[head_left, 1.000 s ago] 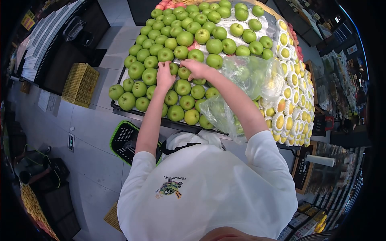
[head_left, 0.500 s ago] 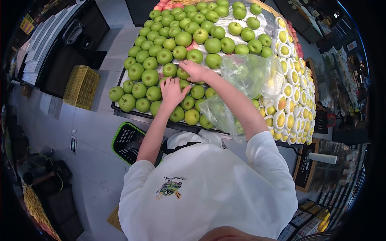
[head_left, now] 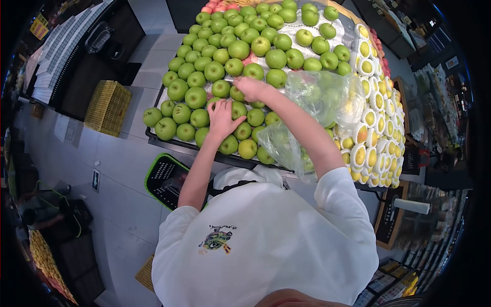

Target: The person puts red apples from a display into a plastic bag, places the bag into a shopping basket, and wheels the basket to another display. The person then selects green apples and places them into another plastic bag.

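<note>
Both my hands are over the front part of a display of green apples (head_left: 195,97). My left hand (head_left: 223,120) rests with its fingers apart on the fruit, thumb spread out to the right. Between thumb and index finger lies a green apple (head_left: 238,110). Just beyond, my right hand (head_left: 250,88) is bent down with its fingers curled together above another green apple (head_left: 237,94). The hand hides whatever its fingers hold, if anything. Clear plastic bags (head_left: 312,92) lie on the apples beside my right forearm, some fruit showing through.
Yellow fruits in white foam nets (head_left: 369,117) are stacked to the right. A green-rimmed black basket (head_left: 162,179) stands below the display's front edge (head_left: 179,143). A yellow crate (head_left: 107,107) sits on the floor to the left. Red fruit (head_left: 217,7) lies at the back.
The view has shifted slightly, so the display appears a little further right. My right fingers have curled down more. More of the apple beside my left thumb shows now.
</note>
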### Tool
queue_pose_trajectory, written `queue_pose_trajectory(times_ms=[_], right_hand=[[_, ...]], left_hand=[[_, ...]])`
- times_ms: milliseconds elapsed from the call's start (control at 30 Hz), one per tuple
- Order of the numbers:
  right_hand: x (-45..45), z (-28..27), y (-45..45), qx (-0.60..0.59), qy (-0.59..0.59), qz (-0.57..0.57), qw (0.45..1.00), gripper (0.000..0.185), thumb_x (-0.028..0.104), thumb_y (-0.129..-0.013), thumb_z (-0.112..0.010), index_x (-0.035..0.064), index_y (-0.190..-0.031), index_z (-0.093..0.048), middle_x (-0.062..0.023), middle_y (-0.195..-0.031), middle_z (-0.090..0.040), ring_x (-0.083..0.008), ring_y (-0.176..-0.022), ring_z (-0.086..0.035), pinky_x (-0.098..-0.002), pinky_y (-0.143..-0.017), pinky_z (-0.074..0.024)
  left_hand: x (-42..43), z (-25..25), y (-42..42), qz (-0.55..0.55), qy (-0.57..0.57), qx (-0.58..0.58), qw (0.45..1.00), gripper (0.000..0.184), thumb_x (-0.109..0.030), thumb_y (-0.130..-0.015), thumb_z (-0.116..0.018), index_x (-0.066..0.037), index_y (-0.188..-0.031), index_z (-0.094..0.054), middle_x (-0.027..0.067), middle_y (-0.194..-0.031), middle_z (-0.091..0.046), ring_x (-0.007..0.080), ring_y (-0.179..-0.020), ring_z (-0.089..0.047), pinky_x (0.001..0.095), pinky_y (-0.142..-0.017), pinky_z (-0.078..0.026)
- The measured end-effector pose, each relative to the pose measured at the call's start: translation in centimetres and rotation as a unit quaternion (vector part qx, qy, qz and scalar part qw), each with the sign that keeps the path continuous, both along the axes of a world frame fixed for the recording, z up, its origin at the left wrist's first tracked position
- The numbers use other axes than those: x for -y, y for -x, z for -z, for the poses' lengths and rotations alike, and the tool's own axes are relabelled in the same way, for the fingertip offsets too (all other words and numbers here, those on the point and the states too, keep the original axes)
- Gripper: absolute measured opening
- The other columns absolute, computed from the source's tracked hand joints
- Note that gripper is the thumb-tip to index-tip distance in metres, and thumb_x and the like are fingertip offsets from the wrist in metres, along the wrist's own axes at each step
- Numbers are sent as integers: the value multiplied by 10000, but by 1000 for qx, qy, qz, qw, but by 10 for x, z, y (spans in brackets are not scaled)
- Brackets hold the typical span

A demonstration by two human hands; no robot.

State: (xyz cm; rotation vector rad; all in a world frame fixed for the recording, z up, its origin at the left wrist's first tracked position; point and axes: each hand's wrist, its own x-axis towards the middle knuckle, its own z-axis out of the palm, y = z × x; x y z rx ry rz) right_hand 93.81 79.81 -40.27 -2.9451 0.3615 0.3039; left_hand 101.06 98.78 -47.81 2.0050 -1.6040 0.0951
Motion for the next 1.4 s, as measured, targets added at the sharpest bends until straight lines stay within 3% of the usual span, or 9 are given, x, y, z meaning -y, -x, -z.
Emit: queue_pose_trajectory(times_ms=[100,233,400,700,833,900,1000,1200,1400], right_hand=[[-6,-11,6,29,36,-62,997,417,39,-781,-752,7,-1178,-627,-215,-1193,-646,-347,-1144,-640,-438,-950,-542],[-7,-9,3,38,72,-47,996,426,124,-775,-795,38,-1168,-656,-194,-1176,-671,-321,-1089,-676,-426,-941,-547],[-15,-12,5,-20,82,70,994,518,294,-735,-872,75,-1160,-672,-153,-1166,-701,-302,-1029,-708,-414,-859,-582],[-8,-10,12,12,65,25,997,492,245,-756,-855,27,-1127,-615,-167,-1008,-727,-341,-960,-715,-457,-797,-588],[-18,-7,6,11,90,29,995,456,227,-747,-854,37,-1100,-636,-167,-1015,-727,-333,-963,-719,-451,-784,-594],[-23,-9,1,-21,104,37,994,327,135,-758,-793,49,-1064,-715,-153,-1082,-733,-293,-969,-735,-410,-793,-610],[-24,-7,0,-20,108,43,993,298,94,-773,-748,44,-1065,-713,-159,-1085,-733,-288,-973,-735,-410,-790,-610],[-13,4,10,10,61,61,996,250,106,-801,-731,55,-1045,-713,-156,-1087,-733,-291,-988,-734,-418,-786,-609],[-12,13,3,-7,95,73,993,320,148,-782,-784,75,-1082,-699,-146,-1047,-743,-302,-988,-733,-436,-816,-601]], left_hand=[[1,0,3,-12,7,23,1000,793,-549,-787,-767,21,-1303,-571,180,-1235,-632,282,-1282,-496,510,-1132,-235],[0,0,4,-12,13,20,1000,796,-545,-782,-773,23,-1302,-573,179,-1239,-631,280,-1280,-498,508,-1133,-235],[-1,1,-2,6,25,-6,1000,793,-533,-771,-787,12,-1306,-576,174,-1228,-633,278,-1277,-501,506,-1130,-239],[-1,1,-2,4,26,-7,1000,773,-547,-781,-777,-11,-1306,-590,166,-1244,-630,279,-1275,-506,496,-1132,-239],[-2,0,-1,7,28,-10,1000,779,-523,-778,-786,14,-1300,-575,176,-1227,-633,283,-1279,-499,511,-1137,-232],[-2,-1,0,8,23,-11,1000,783,-523,-785,-783,20,-1307,-570,181,-1238,-628,285,-1293,-489,516,-1142,-225],[-3,-3,1,11,23,-10,1000,786,-523,-791,-779,24,-1313,-563,186,-1250,-623,290,-1311,-477,520,-1147,-219],[-4,2,1,7,23,-8,1000,802,-526,-794,-776,31,-1323,-548,198,-1266,-615,300,-1330,-462,523,-1150,-210],[-3,4,2,3,21,-5,1000,803,-535,-798,-769,30,-1325,-547,199,-1272,-613,297,-1334,-459,526,-1148,-212]])
